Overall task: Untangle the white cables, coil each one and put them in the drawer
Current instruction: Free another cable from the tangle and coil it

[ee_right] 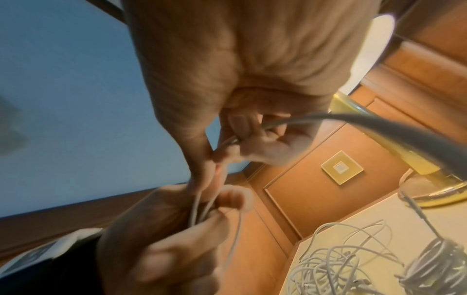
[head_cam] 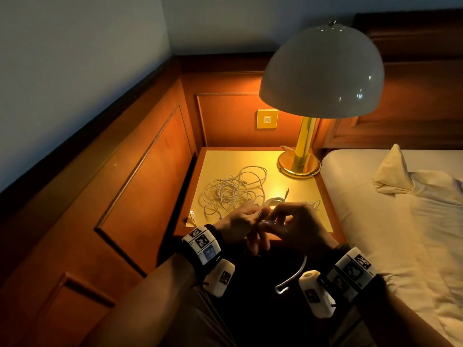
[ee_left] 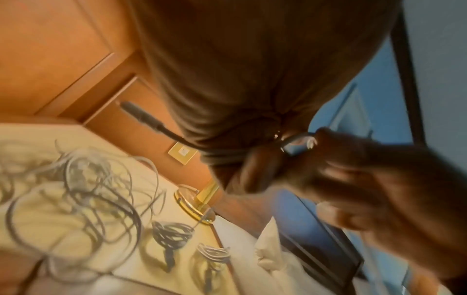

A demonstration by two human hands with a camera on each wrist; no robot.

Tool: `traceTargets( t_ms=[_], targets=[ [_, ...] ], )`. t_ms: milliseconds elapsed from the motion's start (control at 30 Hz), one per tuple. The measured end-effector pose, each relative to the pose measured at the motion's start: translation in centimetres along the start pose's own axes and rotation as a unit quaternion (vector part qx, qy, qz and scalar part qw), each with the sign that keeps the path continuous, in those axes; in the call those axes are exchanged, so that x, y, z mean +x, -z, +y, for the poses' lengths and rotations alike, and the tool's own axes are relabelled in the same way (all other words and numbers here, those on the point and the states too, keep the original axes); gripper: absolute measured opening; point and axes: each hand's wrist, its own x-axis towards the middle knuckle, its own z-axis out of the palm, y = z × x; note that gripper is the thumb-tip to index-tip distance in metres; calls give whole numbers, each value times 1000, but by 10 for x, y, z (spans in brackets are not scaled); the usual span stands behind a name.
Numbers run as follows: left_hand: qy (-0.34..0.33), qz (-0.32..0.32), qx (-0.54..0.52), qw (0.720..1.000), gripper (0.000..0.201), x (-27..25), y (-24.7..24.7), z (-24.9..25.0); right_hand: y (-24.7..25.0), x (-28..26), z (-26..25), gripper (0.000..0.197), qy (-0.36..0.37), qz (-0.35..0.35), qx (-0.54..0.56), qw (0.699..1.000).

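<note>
Over nightstand [head_cam: 308, 196], hands pinching thin cable [ee_right: 202, 203]

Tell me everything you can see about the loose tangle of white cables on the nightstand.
The tangle of white cables is a loose heap of thin, round, plastic-looking cord, its loops crossing in no order. It lies flat on the nightstand top, left of the lamp base. A USB plug lies at the near left edge. Neither hand touches the heap.
</note>
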Motion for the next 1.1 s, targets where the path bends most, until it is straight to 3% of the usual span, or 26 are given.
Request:
traceTargets(
  t_ms=[133,267,333,467,600,733,833,900,967,1033,1100],
  targets=[
    [26,-23,-146,989,63,-12,-2,-3,12,5,4,19,-9,53,59,997],
    [28,-51,-255,965,52,-19,-15,4,5,7,9,19,-15,93,98,991],
    [0,-70,-299,952,47,-20,-18,7,-4,6,10,14,-51,105,183,976],
    [-71,-79,-350,931,47,-16,-22,6,-25,-1,2,13,-172,67,404,896],
    [-93,-10,-397,913,44,-11,-18,13,-42,-9,-6,14,-247,-39,373,894],
    [-87,106,-254,958,38,-1,-4,11,-42,-15,-7,19,-266,-155,237,922],
    [-49,147,-40,987,25,4,4,7,-29,-13,-10,16,-234,-133,150,951],
    [-18,140,89,986,21,4,7,6,-19,-11,-6,13,-193,-98,106,971],
    [18,116,139,983,21,1,5,10,-10,-8,-5,23,-142,-83,70,984],
    [40,68,125,989,29,-2,4,16,-6,-6,-2,31,-99,-48,81,991],
    [37,32,78,996,39,-4,3,16,0,-4,-3,25,-69,-1,107,992]
  ],
)
